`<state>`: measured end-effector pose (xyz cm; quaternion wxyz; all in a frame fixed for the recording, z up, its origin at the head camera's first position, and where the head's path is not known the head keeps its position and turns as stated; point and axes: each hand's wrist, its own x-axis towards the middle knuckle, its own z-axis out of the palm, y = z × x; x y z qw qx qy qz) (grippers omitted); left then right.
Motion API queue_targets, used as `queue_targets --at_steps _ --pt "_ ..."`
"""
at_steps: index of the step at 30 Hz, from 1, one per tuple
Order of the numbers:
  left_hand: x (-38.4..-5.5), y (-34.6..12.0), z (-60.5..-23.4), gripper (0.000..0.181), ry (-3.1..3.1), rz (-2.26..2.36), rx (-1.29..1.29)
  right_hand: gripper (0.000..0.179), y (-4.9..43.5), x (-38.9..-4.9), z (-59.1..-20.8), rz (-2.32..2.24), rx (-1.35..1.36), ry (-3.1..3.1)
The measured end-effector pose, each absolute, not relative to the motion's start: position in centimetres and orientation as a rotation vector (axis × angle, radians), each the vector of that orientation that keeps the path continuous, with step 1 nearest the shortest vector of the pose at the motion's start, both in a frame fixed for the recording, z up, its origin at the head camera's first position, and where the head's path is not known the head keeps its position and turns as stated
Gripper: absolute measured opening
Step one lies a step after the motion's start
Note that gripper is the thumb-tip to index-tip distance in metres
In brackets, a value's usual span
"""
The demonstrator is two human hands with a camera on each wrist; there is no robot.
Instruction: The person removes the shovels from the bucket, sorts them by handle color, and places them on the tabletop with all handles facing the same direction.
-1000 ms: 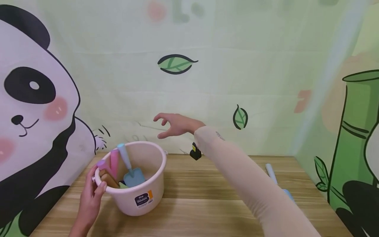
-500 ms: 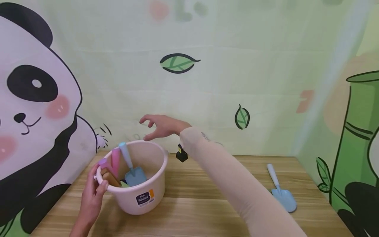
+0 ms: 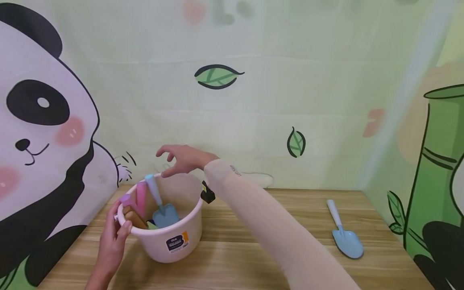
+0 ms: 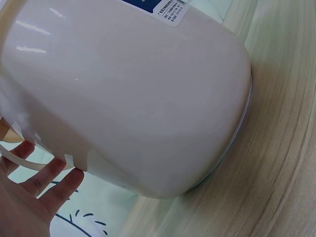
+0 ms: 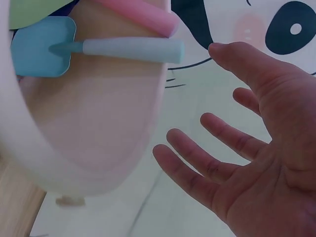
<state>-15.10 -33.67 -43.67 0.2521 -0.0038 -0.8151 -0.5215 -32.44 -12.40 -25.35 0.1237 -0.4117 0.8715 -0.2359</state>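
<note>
A pale pink bucket [image 3: 193, 235] stands on the left of the table. My left hand [image 3: 111, 243] grips its left rim, thumb on the near side; in the left wrist view its fingers [image 4: 61, 190] lie against the bucket's side. Inside lean a small blue shovel [image 3: 166, 216], a pink handle [image 3: 141, 199], a purple-topped handle [image 3: 127, 199] and a brown piece [image 3: 135, 219]; their lower parts are hidden. Over the back rim hovers my right hand [image 3: 184, 158], fingers spread and holding nothing, near the top of the blue shovel's handle [image 5: 133, 50].
A second light-blue shovel [image 3: 346, 241] lies on the right of the wooden table [image 3: 246, 257]. A printed cloth backdrop [image 3: 253, 96] with a panda and leaves rises behind the table and at its sides. A black strap piece [image 3: 208, 193] hangs below my right wrist.
My right hand has moved left and slightly down, from right of the bucket to above its back rim. The shovel on the right has come into full sight. My left hand keeps its grip.
</note>
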Motion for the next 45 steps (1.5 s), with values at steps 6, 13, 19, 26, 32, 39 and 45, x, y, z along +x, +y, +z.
queue_targets --at_steps 6,13,19,26,32,39,45 --pt "-15.0 -33.8 -43.6 0.064 -2.218 -1.422 -0.007 0.063 -14.3 -32.0 -26.1 -0.752 -1.154 2.496" --pt "-15.1 -33.7 -43.2 0.065 -2.258 -1.423 0.002 0.058 -15.8 -31.7 -26.7 -0.79 -1.108 2.446" --pt "-15.0 -33.8 -43.0 0.064 -2.255 -1.424 -0.011 0.057 -16.8 -31.5 -27.3 -0.755 -1.1 2.424" --pt "-15.1 -33.9 -43.0 0.065 -2.248 -1.444 -0.021 0.056 -17.6 -31.4 -27.7 -0.752 -1.061 2.419" --pt "-15.2 -33.8 -43.2 0.065 -2.217 -1.473 -0.049 0.046 -18.3 -31.7 -28.2 -0.723 -1.055 2.429" --pt "-15.1 -33.7 -43.4 0.064 -2.21 -1.479 -0.044 0.037 -19.0 -31.9 -28.8 -0.723 -1.048 2.444" --pt "-15.0 -33.8 -43.4 0.064 -2.23 -1.462 -0.019 0.032 -19.2 -31.8 -28.9 -0.754 -1.038 2.426"
